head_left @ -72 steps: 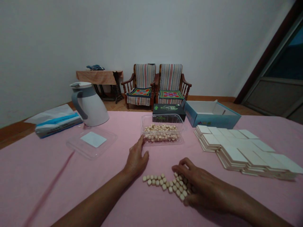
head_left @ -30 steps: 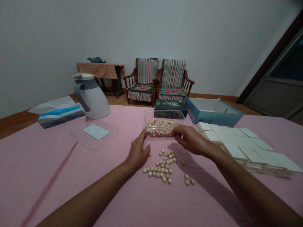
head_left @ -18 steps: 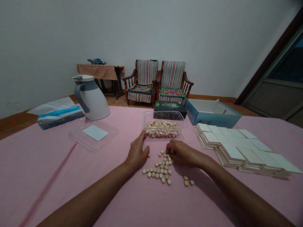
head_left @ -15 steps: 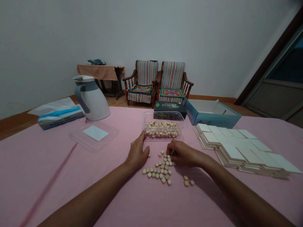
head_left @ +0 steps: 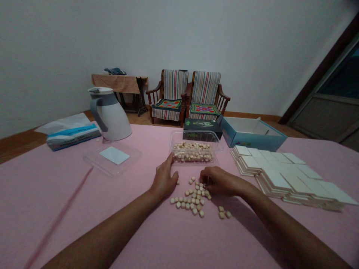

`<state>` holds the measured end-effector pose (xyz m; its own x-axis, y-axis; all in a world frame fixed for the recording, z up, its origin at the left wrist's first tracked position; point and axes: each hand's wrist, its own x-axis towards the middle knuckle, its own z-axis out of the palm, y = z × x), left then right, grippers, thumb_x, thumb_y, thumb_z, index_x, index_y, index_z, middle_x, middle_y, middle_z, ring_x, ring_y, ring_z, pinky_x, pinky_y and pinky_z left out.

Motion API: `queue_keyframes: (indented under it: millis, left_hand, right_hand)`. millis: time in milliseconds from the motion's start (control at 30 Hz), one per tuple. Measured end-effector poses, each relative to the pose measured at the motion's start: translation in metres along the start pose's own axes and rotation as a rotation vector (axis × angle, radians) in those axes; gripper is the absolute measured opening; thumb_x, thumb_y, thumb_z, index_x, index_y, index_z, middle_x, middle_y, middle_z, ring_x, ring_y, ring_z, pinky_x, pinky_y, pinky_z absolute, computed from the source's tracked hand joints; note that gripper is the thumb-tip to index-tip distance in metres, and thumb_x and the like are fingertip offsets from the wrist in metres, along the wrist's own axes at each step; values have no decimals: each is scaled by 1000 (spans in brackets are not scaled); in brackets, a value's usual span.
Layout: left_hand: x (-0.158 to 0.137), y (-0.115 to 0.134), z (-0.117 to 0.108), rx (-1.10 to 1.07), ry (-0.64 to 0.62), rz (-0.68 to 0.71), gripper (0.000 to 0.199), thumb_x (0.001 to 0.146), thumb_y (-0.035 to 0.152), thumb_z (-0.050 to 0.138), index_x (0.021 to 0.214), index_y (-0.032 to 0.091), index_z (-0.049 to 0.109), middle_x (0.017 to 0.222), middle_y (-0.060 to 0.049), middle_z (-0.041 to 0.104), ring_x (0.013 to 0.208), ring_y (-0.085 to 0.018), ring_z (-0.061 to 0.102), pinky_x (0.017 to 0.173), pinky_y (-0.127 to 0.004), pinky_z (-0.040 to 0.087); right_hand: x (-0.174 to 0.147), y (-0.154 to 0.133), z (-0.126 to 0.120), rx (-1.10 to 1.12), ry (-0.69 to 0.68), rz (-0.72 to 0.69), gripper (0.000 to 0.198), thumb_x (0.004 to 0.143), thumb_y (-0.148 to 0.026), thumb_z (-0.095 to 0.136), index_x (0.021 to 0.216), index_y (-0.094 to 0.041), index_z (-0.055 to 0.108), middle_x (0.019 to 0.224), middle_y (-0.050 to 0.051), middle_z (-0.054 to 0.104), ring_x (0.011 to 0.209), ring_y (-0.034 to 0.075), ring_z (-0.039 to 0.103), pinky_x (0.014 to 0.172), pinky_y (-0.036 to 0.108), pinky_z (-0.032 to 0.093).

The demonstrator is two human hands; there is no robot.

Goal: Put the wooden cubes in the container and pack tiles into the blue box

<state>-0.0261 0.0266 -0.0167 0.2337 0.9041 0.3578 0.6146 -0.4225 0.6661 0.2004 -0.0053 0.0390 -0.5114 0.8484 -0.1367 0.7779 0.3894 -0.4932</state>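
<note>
Small pale wooden cubes (head_left: 192, 206) with rounded corners lie loose on the pink cloth (head_left: 146, 239), most of them bunched between my hands. A few more sit apart, nearer to me on the right. Behind them stands a clear plastic box (head_left: 171, 144) partly filled with more such cubes. My left hand (head_left: 165, 180) rests beside its front left corner, fingers stretched forward and thumb apart, with a cube by the thumb tip. Over the right edge of the loose bunch, my right hand (head_left: 221, 181) is curled, fingertips down among the cubes. What it pinches is mostly hidden.
A clear lid (head_left: 92, 158) with a white label lies left, before a white-grey jug (head_left: 114, 119) and a tissue pack (head_left: 73, 137). Stacked white square tiles (head_left: 277, 168) stand right; behind are a black box (head_left: 202, 127) and an open blue box (head_left: 246, 140).
My right hand has shifted slightly right and up, uncovering a few cubes at the bunch's right edge. My left hand stays by the plastic box.
</note>
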Motion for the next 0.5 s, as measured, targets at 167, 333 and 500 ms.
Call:
queue_keyframes:
  millis: [167,333,500]
  left_hand:
    - [0,0,0,2,6,8,73,74,12,51,143,10,27,133,-16,53,126,-25,48,107,-44,37]
    - [0,1,-1,3,1,6,73,74,13,52,143,9,28,133,-16,53,125,-25,49,107,-43,37]
    - [0,0,0,6,4,16,72,74,12,52,142,7,28,134,-18,52,125,-26,49,107,-46,37]
  right_hand:
    - [-2,-7,-15,-73,75,-4,19,64,-3,52,75,-14,62,71,3,62,63,12,51,56,21,34]
    - [6,-11,-50,-4,540,33,20,69,-6,54,85,-15,61,80,4,62,68,13,55,61,23,39]
    - [0,-8,-59,40,635,42,13,75,-12,55,85,-16,62,80,3,63,69,13,57,63,24,41]
